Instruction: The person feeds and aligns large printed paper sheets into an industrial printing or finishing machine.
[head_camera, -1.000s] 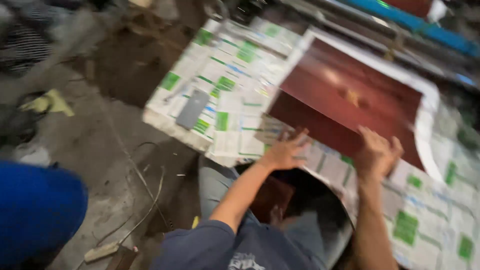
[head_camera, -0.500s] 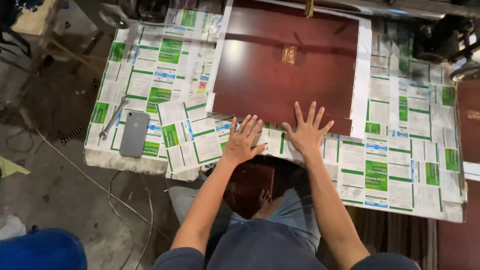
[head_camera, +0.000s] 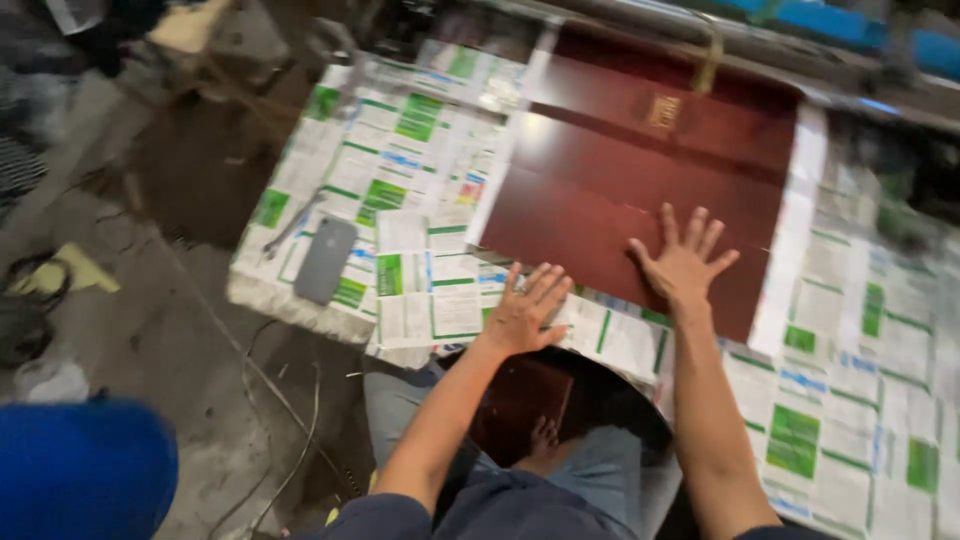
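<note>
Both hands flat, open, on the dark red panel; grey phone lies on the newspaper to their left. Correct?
Not quite. In the head view only the right hand lies on the dark red panel; the left hand rests on the newspaper. The grey phone is as stated.

Grey phone (head_camera: 324, 259) and metal tool (head_camera: 292, 224) on the paper-covered table's (head_camera: 850, 400) left part; blue object (head_camera: 80, 465) below.

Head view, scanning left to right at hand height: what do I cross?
Grey phone → left hand flat on the newspaper sheets → right hand flat on the dark red panel → more newspaper.
</note>
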